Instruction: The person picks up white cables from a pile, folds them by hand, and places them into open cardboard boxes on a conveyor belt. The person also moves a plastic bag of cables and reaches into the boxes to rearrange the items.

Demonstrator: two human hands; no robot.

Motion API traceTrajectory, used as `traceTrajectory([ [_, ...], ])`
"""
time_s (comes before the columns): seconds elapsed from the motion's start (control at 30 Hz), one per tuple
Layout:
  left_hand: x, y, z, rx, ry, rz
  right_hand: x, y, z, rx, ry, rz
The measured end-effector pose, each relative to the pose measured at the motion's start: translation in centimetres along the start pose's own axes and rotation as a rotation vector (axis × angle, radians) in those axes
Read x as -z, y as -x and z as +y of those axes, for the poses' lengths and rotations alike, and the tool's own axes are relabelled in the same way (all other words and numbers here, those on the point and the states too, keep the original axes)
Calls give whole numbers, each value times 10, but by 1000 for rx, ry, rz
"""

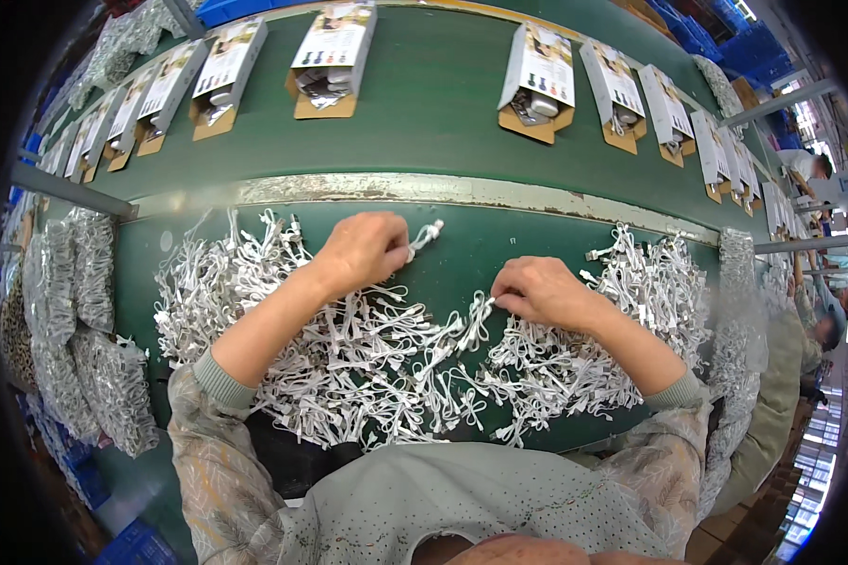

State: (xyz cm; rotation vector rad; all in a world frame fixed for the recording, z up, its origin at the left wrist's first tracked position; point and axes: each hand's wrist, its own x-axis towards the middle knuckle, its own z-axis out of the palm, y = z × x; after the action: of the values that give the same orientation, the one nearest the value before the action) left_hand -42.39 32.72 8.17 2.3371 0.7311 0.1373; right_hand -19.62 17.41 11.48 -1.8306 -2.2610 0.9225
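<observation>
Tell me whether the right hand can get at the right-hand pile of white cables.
Probably yes: the right hand is right beside that cable pile, with nothing visible between them, though its fingers pinch a bundled cable.

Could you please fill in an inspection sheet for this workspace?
Surface: green table, with a worn rail along its far side.
Job's things: left cable and right cable, both white and looped.
Clutter: clear bags at far left, more at right.
Hands: left hand pinches the left cable; right hand pinches the right cable.
Cables: loose white piles on both sides.
Surroundings: open boxes beyond the rail; co-workers at right, partly blurred.
</observation>
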Motion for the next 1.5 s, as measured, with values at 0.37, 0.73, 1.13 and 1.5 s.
traceTrajectory([
  [0.37, 23, -11, -33, 337, 548, 183, 15, -46, 17, -453, -1310, 73],
  [0.73, 52, -25, -55, 338, 92, 412, 4, -222, 51, -526, -1887, 560],
  [1.13, 62, -86, -111, 518, -264, 585, 10, -179, 46, -335, -916, 508],
  [1.5, 44, -45, -15, -43, -77, 114, 2, -33, -5, 171, -17, 144],
])
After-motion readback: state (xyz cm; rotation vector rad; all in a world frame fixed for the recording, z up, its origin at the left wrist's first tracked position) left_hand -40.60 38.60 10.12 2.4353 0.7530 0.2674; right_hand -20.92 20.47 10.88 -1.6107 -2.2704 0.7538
